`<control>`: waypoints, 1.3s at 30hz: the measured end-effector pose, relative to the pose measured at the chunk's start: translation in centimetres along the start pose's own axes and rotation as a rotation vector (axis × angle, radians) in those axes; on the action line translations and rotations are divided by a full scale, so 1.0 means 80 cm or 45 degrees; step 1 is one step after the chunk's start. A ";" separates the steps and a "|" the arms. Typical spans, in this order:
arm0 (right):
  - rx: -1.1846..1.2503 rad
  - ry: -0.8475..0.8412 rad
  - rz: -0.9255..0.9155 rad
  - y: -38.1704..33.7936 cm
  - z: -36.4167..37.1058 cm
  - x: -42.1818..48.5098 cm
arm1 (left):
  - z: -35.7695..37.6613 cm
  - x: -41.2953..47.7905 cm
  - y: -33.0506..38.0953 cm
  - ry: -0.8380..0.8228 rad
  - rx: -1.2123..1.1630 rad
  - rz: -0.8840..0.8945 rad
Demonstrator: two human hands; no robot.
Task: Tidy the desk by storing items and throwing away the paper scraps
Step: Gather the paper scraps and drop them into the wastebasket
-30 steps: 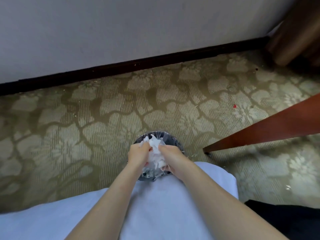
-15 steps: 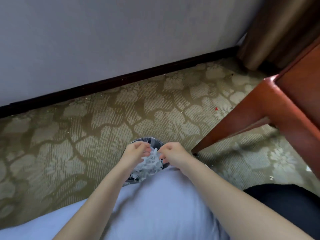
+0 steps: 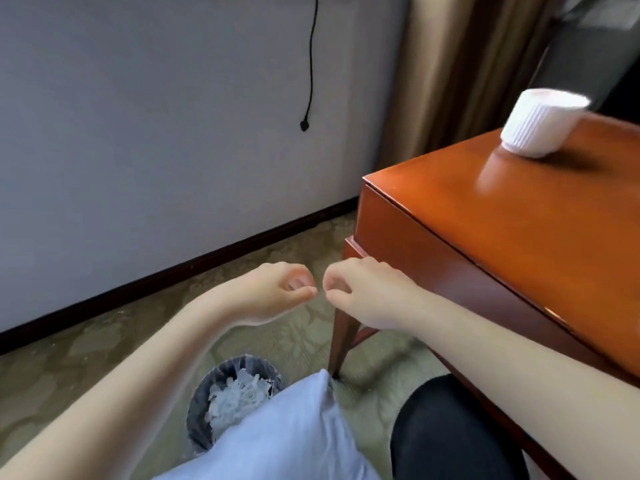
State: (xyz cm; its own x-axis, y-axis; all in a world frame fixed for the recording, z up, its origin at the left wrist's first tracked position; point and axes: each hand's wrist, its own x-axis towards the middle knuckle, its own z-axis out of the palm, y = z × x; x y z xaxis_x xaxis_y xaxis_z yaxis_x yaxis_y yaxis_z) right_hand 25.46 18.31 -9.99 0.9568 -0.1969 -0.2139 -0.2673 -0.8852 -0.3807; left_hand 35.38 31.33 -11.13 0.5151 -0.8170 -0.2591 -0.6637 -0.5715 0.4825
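Since the paper scraps [image 3: 239, 396] lie heaped inside the lined waste bin [image 3: 202, 410] at about seven o'clock in the view, the throwing-away part of the job looks done, as far as one can judge. Both hands hang in the air near the middle, well above the bin. The left hand [image 3: 277, 292] is at nine o'clock of the right hand [image 3: 360, 292], with the knuckles close but apart. Each has its fingers curled in toward the thumb, and nothing shows in either, though a tiny pinched scrap cannot be ruled out. The wooden desk [image 3: 519, 237] fills three to five o'clock. The part of its top in view carries only a blurred white ribbed cup [image 3: 540, 129] at two o'clock, and what the cup holds is hidden. Most of the desk lies out of view, so whether items remain to be stored cannot be told.
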 end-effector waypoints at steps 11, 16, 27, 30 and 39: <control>-0.304 0.593 0.288 0.094 -0.121 -0.216 | 0.005 -0.006 0.235 0.211 0.223 0.671; -0.289 0.648 0.569 0.155 -0.122 -0.315 | 0.061 0.033 0.320 0.124 0.299 0.809; -0.256 0.872 1.047 0.244 -0.083 -0.537 | 0.156 0.037 0.445 0.175 0.218 1.093; -0.288 0.974 1.139 0.262 -0.063 -0.584 | 0.195 0.019 0.493 0.107 0.118 1.243; -0.274 1.194 1.348 0.318 -0.034 -0.695 | 0.304 -0.032 0.620 0.007 -0.060 1.510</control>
State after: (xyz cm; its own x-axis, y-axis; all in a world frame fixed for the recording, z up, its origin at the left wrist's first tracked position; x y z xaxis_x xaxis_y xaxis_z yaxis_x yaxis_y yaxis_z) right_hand -34.27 5.57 -5.36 0.0643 -0.9189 0.3891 -0.9492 -0.1767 -0.2605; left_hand -12.07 3.20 -6.88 -0.4060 -0.8338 0.3740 -0.7073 0.5458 0.4491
